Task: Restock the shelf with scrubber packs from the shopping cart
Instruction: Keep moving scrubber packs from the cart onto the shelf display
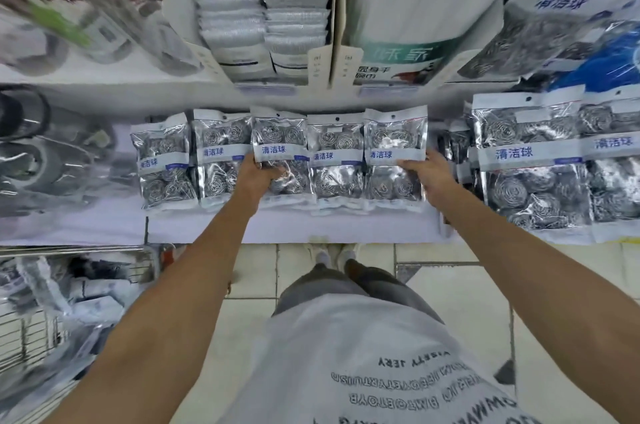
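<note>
Several scrubber packs, clear bags of steel-wool balls with a white and blue label, stand in a row on the white shelf (pixel 294 226). My left hand (pixel 258 174) grips the middle pack (pixel 278 139), which sits a little higher than its neighbours. My right hand (pixel 429 174) holds the right edge of the rightmost pack (pixel 394 146) of the row. More packs lie in the wire shopping cart (pixel 41 319) at the lower left.
Larger scrubber packs (pixel 530 164) stand to the right on the same shelf. Above, an upper shelf holds white cloth packs (pixel 263 18) and a green-labelled pack (pixel 398 53). Bagged goods (pixel 52 153) fill the left. Tiled floor (pixel 450 285) lies below.
</note>
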Motion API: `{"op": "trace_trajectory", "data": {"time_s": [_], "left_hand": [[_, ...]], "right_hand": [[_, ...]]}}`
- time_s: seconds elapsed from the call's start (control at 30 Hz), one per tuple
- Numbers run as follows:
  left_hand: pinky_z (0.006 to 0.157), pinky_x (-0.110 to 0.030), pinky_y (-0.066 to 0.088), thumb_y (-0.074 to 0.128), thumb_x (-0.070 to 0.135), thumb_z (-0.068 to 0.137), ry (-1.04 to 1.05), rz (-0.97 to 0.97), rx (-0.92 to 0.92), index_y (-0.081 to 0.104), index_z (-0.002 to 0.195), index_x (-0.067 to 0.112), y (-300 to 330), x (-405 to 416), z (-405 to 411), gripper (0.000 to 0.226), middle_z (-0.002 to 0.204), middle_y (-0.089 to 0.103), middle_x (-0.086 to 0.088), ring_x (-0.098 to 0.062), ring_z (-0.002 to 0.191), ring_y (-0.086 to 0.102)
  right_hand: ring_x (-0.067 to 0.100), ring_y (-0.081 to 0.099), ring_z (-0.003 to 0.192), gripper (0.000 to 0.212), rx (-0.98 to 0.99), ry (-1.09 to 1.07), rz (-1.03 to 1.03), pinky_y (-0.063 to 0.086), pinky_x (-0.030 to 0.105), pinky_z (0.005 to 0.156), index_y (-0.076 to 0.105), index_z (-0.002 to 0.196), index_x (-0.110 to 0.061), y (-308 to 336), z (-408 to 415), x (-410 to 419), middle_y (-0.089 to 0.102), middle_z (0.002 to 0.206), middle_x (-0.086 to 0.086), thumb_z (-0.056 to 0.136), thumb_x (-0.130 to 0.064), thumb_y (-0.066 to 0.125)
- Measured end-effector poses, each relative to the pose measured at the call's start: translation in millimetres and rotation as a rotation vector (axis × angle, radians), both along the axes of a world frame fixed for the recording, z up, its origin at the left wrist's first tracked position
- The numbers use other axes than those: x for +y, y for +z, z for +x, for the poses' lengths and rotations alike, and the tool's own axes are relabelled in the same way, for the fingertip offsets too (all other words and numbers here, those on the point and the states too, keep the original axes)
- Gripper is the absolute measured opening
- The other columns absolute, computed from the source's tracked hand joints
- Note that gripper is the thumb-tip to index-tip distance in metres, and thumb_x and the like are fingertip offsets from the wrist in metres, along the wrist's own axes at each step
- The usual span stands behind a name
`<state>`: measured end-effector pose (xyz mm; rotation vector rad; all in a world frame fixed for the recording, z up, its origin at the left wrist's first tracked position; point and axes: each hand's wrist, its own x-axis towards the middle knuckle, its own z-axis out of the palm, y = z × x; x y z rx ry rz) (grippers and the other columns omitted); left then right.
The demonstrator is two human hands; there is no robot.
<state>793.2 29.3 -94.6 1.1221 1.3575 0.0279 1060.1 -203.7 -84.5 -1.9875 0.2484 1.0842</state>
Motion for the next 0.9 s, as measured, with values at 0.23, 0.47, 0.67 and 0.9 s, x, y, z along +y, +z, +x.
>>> {"op": "trace_trajectory", "data": {"time_s": [0.23,0.47,0.67,0.9], "left_hand": [[0.104,-0.047,0.054,0.089,0.025,0.078,-0.134,0.143,0.141,0.038,0.15,0.015,-10.9,3.2,2.8,0.089,0.129,0.062,-0.002,-0.022,0.115,0.063],[0.089,-0.048,0.061,0.078,0.019,0.09,-0.305,0.383,0.252,0.043,0.145,0.004,2.4,-8.9,2.6,0.067,0.106,0.059,-0.005,-0.028,0.094,0.068],[0.099,-0.049,0.055,0.067,0.014,0.093,-0.411,0.504,0.319,0.058,0.132,0.003,13.9,-19.6,-13.5,0.042,0.118,0.064,-0.017,-0.036,0.111,0.063],[0.091,-0.047,0.056,0.058,0.024,0.101,-0.332,0.673,0.342,0.058,0.135,0.007,54.7,-50.8,-52.9,0.039,0.13,0.063,-0.017,-0.035,0.113,0.063]], "right_hand": [[0.028,0.062,0.105,0.084,-0.152,0.126,-0.109,0.057,0.044,0.092,0.037,0.149,-0.017,-11.9,5.3,6.9,0.059,0.134,0.014,0.08,-0.016,0.085],[0.023,0.072,0.081,0.054,-0.345,0.346,-0.207,0.062,0.038,0.063,0.048,0.131,-0.013,11.0,-3.9,8.6,0.069,0.109,0.006,0.087,-0.017,0.08],[0.031,0.063,0.107,0.056,-0.582,0.702,-0.267,0.052,0.044,0.096,0.049,0.144,-0.01,43.2,-21.8,9.9,0.053,0.137,0.012,0.095,-0.03,0.068],[0.032,0.05,0.135,0.049,-0.653,1.115,-0.057,0.041,0.041,0.109,0.05,0.148,-0.015,79.6,-67.9,35.4,0.05,0.151,0.012,0.102,-0.03,0.058]]}}
